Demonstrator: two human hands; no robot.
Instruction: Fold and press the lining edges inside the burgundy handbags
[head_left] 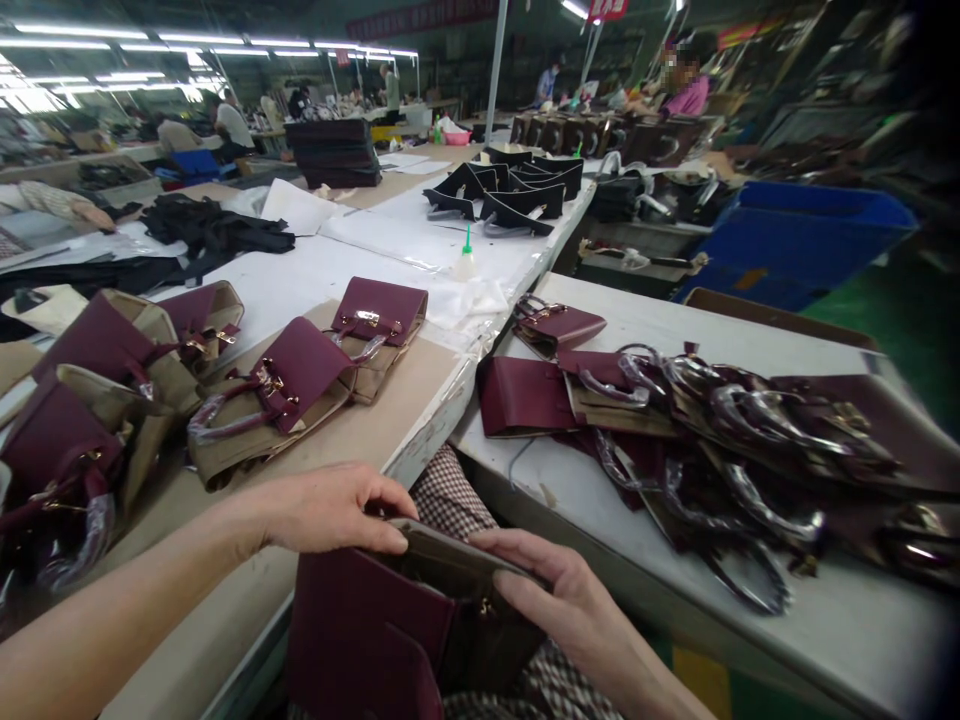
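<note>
A burgundy handbag with an olive-brown lining rests on my lap, its mouth facing me. My left hand pinches the bag's upper edge between thumb and fingers. On the other side of the opening, my right hand grips the same edge, thumb toward the inside. A small gold-coloured fitting shows on the lining near my right thumb. The bag's lower part runs out of view at the bottom.
Burgundy handbags with plastic-wrapped handles stand on the left table. More bag pieces lie heaped on the right bench. A green-tipped bottle, black bag parts and a blue bin are farther off. Co-workers sit in the background.
</note>
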